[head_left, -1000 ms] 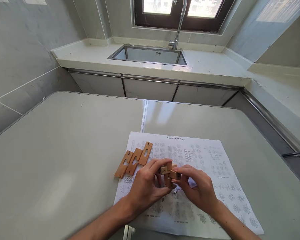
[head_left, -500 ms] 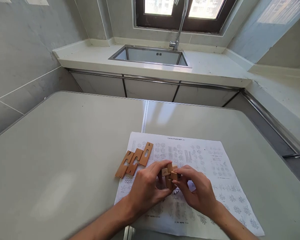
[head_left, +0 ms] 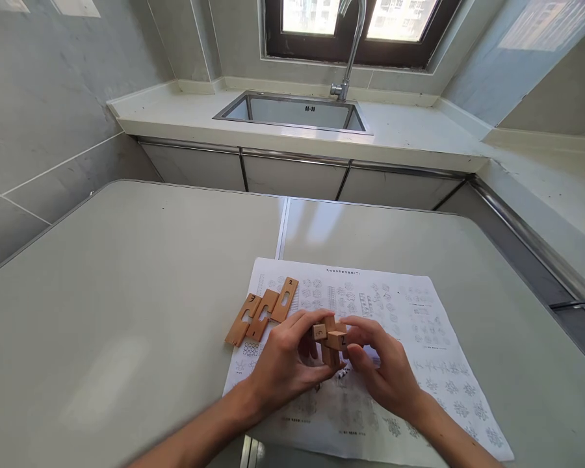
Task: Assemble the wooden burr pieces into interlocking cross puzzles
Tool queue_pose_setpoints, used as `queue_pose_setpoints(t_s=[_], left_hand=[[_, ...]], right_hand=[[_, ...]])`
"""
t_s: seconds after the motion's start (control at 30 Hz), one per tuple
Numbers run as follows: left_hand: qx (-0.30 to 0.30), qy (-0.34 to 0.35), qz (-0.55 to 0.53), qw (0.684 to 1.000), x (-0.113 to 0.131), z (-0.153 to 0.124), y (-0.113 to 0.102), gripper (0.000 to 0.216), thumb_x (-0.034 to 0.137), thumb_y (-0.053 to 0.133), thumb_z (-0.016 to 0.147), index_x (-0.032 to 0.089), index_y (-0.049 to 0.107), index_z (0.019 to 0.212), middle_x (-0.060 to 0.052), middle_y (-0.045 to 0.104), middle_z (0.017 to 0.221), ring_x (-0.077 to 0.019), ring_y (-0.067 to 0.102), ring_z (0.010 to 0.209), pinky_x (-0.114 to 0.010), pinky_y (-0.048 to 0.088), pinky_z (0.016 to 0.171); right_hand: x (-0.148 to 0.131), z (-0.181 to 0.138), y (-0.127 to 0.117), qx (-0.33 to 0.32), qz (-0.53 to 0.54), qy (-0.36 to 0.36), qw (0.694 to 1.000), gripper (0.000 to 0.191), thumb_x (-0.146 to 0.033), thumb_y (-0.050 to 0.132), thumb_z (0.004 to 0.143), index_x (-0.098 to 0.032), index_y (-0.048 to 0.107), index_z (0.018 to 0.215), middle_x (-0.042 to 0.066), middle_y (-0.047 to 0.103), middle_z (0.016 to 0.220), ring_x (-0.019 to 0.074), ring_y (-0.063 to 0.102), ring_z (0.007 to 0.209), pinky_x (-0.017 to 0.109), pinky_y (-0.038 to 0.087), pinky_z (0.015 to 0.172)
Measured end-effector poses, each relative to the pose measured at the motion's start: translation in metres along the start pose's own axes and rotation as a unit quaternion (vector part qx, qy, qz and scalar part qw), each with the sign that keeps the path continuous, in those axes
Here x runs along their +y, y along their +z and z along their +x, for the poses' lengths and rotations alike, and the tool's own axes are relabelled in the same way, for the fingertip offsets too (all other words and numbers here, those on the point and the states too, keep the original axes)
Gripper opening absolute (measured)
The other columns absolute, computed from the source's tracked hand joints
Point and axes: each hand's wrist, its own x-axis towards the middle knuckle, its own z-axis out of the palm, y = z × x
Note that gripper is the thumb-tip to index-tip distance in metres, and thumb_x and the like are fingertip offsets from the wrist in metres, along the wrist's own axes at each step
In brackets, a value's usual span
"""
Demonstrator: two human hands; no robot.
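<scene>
beyond one table [head_left: 127, 292] sit one sink [head_left: 292, 114] and one tap [head_left: 355, 52]. left hand [head_left: 288, 354] pinches one wooden puzzle [head_left: 333, 339], partly hiding one sheet [head_left: 419, 364]; right hand [head_left: 350, 335] spreads beside it, three flat pieces [head_left: 257, 329] leftward.

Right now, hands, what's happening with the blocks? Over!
Left hand: gripping blocks. Right hand: open close beside, contact unclear. Blocks: crossed together, 3 and 2 showing. Nearby: flat pieces beside left hand.
</scene>
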Motion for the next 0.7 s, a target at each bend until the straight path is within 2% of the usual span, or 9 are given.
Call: queue_pose_setpoints(t_s=[0.13,0.23,0.33,0.47,0.6,0.7], left_hand=[[-0.007,-0.049,-0.075,0.996,0.002,0.003,-0.005,0.062,0.032,0.092,0.077,0.023,0.066,0.133,-0.005,0.075,0.101,-0.0172,0.069,0.076,-0.026,0.059,0.064],[-0.037,-0.061,-0.116,0.991,0.003,0.004,-0.007,0.065,0.035,0.094,0.077,0.022,0.066,0.134,-0.006,0.075,0.104,-0.0189,0.072,0.082,-0.026,0.060,0.065],[-0.061,-0.048,-0.132,0.988,0.004,0.004,-0.009,0.070,0.032,0.095,0.075,0.024,0.064,0.137,-0.006,0.074,0.110,-0.0190,0.072,0.086,-0.026,0.062,0.068],[-0.074,-0.021,-0.141,0.987,0.007,0.004,-0.009,0.069,0.027,0.095,0.073,0.027,0.066,0.136,-0.007,0.068,0.120,-0.0193,0.070,0.092,-0.027,0.063,0.073],[-0.081,0.003,-0.117,0.990,0.007,0.004,-0.008,0.068,0.024,0.094,0.074,0.029,0.065,0.136,-0.006,0.068,0.118,-0.0178,0.069,0.089,-0.027,0.060,0.072],[-0.061,0.037,-0.090,0.993,0.004,0.003,-0.006,0.064,0.022,0.093,0.075,0.029,0.066,0.132,-0.007,0.069,0.119,-0.0213,0.070,0.100,-0.031,0.060,0.083]], right_hand=[[0.004,-0.001,0.002,-0.025,0.006,0.025,0.999,0.028,-0.037,0.045,0.114,-0.028,0.051,0.140,-0.002,0.068,0.079,0.0151,0.065,0.058,0.025,0.054,0.056],[0.007,-0.002,0.003,-0.025,-0.006,0.041,0.999,0.026,-0.035,0.047,0.113,-0.027,0.053,0.137,-0.001,0.068,0.080,0.0157,0.063,0.059,0.026,0.052,0.056],[0.007,0.000,0.001,-0.037,-0.002,0.047,0.998,0.022,-0.038,0.045,0.113,-0.025,0.060,0.123,0.000,0.066,0.078,0.0161,0.059,0.059,0.027,0.050,0.055],[0.002,0.004,-0.004,-0.066,0.024,0.048,0.996,0.038,-0.050,0.042,0.112,-0.023,0.066,0.100,0.002,0.064,0.076,0.0173,0.060,0.061,0.028,0.051,0.057],[-0.002,0.007,-0.008,-0.098,0.071,0.089,0.989,0.052,-0.059,0.038,0.111,-0.022,0.059,0.080,-0.001,0.055,0.064,0.0160,0.052,0.056,0.027,0.044,0.053],[-0.002,0.005,-0.007,-0.128,0.157,0.145,0.968,0.054,-0.059,0.042,0.110,-0.023,0.048,0.070,-0.004,0.048,0.057,0.0128,0.042,0.050,0.025,0.034,0.049]])
